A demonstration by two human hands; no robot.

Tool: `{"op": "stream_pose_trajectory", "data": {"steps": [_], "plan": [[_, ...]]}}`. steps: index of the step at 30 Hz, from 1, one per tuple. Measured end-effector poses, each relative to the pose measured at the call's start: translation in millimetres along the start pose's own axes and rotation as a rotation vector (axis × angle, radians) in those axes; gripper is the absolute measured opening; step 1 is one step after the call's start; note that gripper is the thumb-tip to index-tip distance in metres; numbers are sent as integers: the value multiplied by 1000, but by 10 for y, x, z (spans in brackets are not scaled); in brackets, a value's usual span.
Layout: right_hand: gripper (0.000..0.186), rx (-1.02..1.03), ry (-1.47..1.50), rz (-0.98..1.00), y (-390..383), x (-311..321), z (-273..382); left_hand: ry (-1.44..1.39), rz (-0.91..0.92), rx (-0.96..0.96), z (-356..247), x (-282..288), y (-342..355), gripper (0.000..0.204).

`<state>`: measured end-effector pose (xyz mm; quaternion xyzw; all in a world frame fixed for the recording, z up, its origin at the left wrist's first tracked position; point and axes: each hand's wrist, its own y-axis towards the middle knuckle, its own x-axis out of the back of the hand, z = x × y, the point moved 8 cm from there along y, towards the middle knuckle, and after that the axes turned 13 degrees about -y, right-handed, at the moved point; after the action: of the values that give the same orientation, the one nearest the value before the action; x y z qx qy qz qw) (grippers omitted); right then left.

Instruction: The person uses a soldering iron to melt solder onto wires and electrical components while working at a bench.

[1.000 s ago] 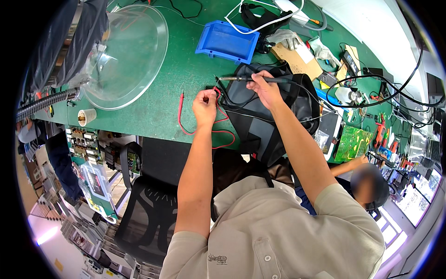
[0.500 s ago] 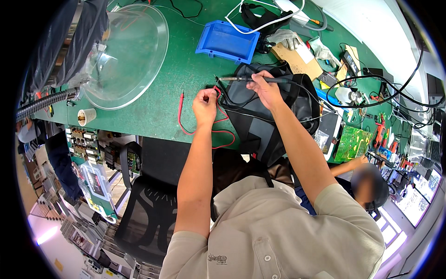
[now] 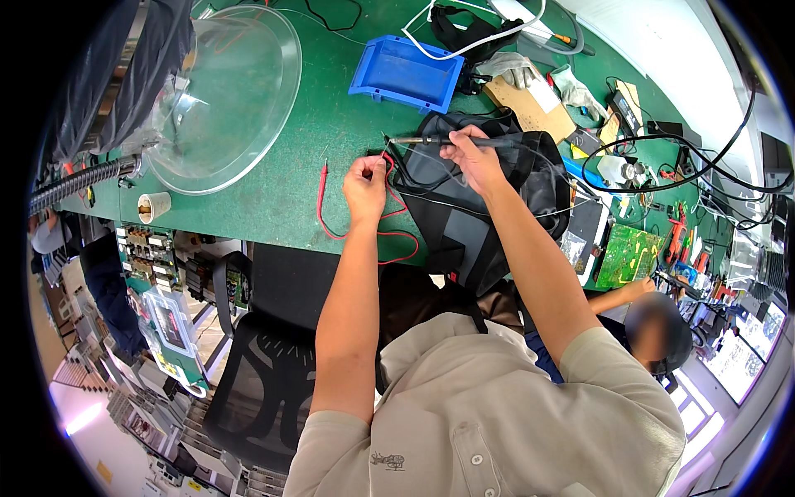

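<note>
My right hand [image 3: 468, 156] is closed around a black-handled soldering iron [image 3: 412, 140], held nearly level with its metal tip pointing left, just above my left hand. My left hand [image 3: 364, 186] pinches the end of a red test lead [image 3: 389, 259] at the bench; its fingertips are close under the iron's tip, and whether the tip touches the wire is too small to tell. The lead's red probe [image 3: 324, 178] lies left of that hand. Thin black cables and a pale wire run rightward over a black and grey bag [image 3: 451, 236] beneath my right hand.
Green bench [image 3: 281, 215] holds a blue tray [image 3: 355, 83], a large clear round cover [image 3: 281, 116], a cup [image 3: 155, 207], gloves [image 3: 575, 91], cardboard, looped cables and a circuit board [image 3: 629, 255]. A co-worker [image 3: 617, 298] is at right, an empty chair [image 3: 257, 381] below left.
</note>
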<state>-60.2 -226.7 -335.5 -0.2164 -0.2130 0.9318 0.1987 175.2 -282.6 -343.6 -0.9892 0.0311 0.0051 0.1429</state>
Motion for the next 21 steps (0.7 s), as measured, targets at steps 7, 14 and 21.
{"op": "stream_pose_trajectory", "data": {"steps": [7, 14, 21], "plan": [[12, -2, -5, 11, 6, 5, -24, -6, -4, 4, 6, 6, -4, 10], [12, 23, 5, 35, 6, -2, -7, 15, 0, -15, -24, -9, 0, 10], [13, -3, 6, 18, -8, -10, 5, -32, -11, -24, 34, 21, -1, 10]]}}
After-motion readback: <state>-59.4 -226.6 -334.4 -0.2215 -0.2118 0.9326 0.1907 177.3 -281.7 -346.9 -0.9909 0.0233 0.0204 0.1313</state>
